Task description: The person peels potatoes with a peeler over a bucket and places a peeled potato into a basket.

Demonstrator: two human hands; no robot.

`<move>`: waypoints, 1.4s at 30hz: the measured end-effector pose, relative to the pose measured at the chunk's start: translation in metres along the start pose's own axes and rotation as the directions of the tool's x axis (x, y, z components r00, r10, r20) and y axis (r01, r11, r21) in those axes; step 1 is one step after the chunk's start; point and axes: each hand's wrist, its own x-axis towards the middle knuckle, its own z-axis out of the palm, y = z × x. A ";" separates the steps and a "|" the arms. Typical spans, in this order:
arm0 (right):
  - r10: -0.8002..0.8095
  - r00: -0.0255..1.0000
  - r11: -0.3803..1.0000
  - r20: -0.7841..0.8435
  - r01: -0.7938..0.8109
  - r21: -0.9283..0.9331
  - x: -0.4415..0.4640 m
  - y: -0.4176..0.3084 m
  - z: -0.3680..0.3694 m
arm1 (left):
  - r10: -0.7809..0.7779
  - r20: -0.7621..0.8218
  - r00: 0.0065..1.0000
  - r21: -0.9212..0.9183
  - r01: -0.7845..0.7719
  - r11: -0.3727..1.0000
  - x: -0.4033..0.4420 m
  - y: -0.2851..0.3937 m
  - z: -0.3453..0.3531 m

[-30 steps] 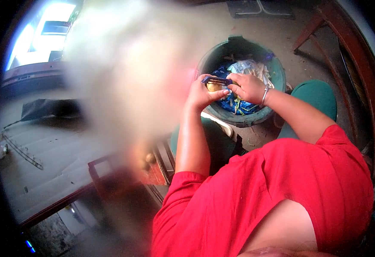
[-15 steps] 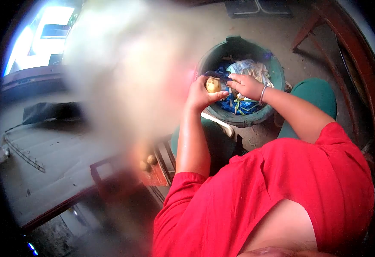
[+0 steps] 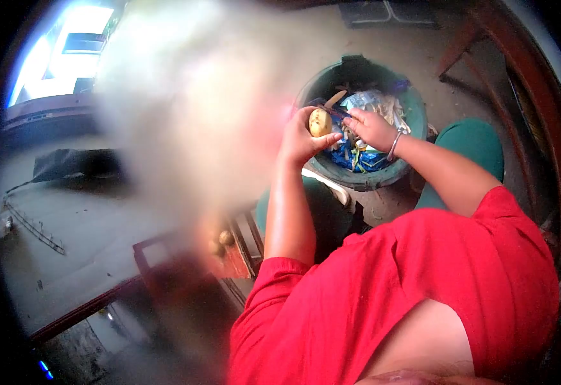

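My left hand (image 3: 303, 138) is closed around a pale yellow potato (image 3: 320, 122) with small dark spots, its thumb under the near side. Beside it, my right hand (image 3: 371, 130) grips a dark peeler (image 3: 338, 113), whose end reaches toward the potato's far side; its working edge is too small to make out. A tan strip of peel (image 3: 336, 98) shows just beyond the potato. Both hands are over a green bucket (image 3: 415, 115) holding peelings, blue plastic and a pale crumpled bag (image 3: 370, 101).
Several potatoes (image 3: 226, 238) lie on a red wooden surface (image 3: 235, 260) at lower left. A large pale-topped table (image 3: 81, 224) stands at left, with a black cloth-like item (image 3: 78, 163) on it. Brown wooden furniture (image 3: 530, 58) borders the right. A pale blur hides the upper middle.
The peeler and my right hand have shifted slightly right. More of the potato's pale face shows, and a strip of peel now appears above it.
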 end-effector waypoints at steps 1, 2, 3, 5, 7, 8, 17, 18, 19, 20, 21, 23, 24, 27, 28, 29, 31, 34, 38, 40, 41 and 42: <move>-0.125 0.992 0.992 -0.025 0.124 -0.010 0.000 0.001 0.002 | 0.002 -0.004 1.000 -0.001 -0.002 1.000 0.001 0.002 0.000; -0.175 0.983 0.985 -0.052 0.175 -0.004 0.000 0.007 0.008 | 0.003 -0.003 1.000 0.001 -0.003 1.000 0.002 0.004 -0.001; -0.176 0.983 0.984 -0.053 0.176 -0.004 -0.002 0.001 0.006 | -0.025 0.022 0.999 0.032 0.024 0.999 0.002 0.007 -0.003; -0.089 0.996 0.995 0.021 0.088 0.049 -0.005 -0.011 0.001 | -0.084 0.068 0.994 0.095 0.077 0.992 0.000 0.012 -0.005; -0.029 0.999 0.998 0.033 0.027 0.061 -0.004 -0.012 -0.001 | -0.067 0.049 0.997 0.077 0.063 0.995 -0.001 0.013 -0.003; -0.008 0.999 0.999 0.045 0.006 0.053 -0.003 -0.011 -0.002 | -0.049 0.032 0.998 0.058 0.047 0.997 -0.001 0.013 -0.003; 0.410 0.886 0.900 0.216 -0.432 0.062 0.008 0.014 -0.003 | -0.092 0.077 0.993 -0.076 0.097 0.992 0.000 0.017 0.001; 0.449 0.858 0.884 0.251 -0.468 0.016 0.008 0.018 -0.002 | -0.089 0.080 0.993 -0.073 0.095 0.993 0.001 0.015 0.001; 0.448 0.860 0.885 0.246 -0.466 0.018 0.008 0.021 -0.001 | -0.037 0.057 0.998 -0.008 0.038 0.999 0.001 0.011 0.001; 0.426 0.867 0.900 0.261 -0.435 -0.021 0.007 0.023 0.000 | 0.014 0.035 0.999 0.056 -0.016 0.998 0.002 0.006 0.002; 0.404 0.872 0.913 0.278 -0.404 -0.061 0.006 0.021 0.001 | 0.014 0.033 0.999 0.055 -0.016 0.998 0.002 0.003 0.002; 0.381 0.890 0.924 0.249 -0.378 -0.063 0.005 0.020 0.002 | 0.039 0.016 0.999 0.010 -0.039 0.999 0.003 -0.007 0.003; 0.273 0.949 0.962 0.159 -0.270 -0.041 0.004 0.015 0.001 | 0.037 0.014 0.999 0.010 -0.037 0.999 0.003 -0.008 0.003; 0.193 0.980 0.981 0.054 -0.191 -0.036 0.001 -0.003 -0.004 | 0.088 -0.001 0.996 0.140 -0.087 0.986 0.004 -0.009 0.001; 0.150 0.988 0.989 0.039 -0.150 -0.004 0.001 -0.004 -0.004 | 0.087 -0.003 0.996 0.125 -0.086 0.988 0.004 -0.011 0.001; 0.108 0.994 0.994 0.024 -0.108 0.028 0.000 -0.006 -0.003 | 0.084 -0.006 0.996 0.110 -0.083 0.991 0.003 -0.013 0.001; 0.075 0.997 0.996 0.017 -0.076 0.049 -0.003 -0.011 -0.002 | 0.022 0.001 1.000 0.071 -0.022 0.997 0.001 0.001 -0.002; -0.123 0.992 0.991 0.013 0.123 -0.060 -0.005 -0.009 0.001 | -0.055 0.043 0.998 -0.024 0.056 0.998 0.001 0.000 -0.001; -0.198 0.979 0.970 0.054 0.204 -0.136 -0.007 -0.020 -0.006 | -0.013 0.027 1.000 -0.084 0.016 0.996 0.006 -0.022 0.003; -0.276 0.958 0.940 0.082 0.286 -0.183 -0.008 -0.026 -0.009 | -0.037 0.033 0.999 -0.091 0.040 0.995 0.007 -0.020 0.003; -0.276 0.957 0.940 0.083 0.287 -0.184 -0.008 -0.027 -0.010 | -0.063 0.048 0.997 -0.099 0.068 0.993 0.006 -0.019 0.004; -0.271 0.957 0.934 0.103 0.288 -0.214 -0.009 -0.028 -0.011 | -0.089 0.064 0.994 -0.106 0.096 0.990 0.006 -0.011 0.003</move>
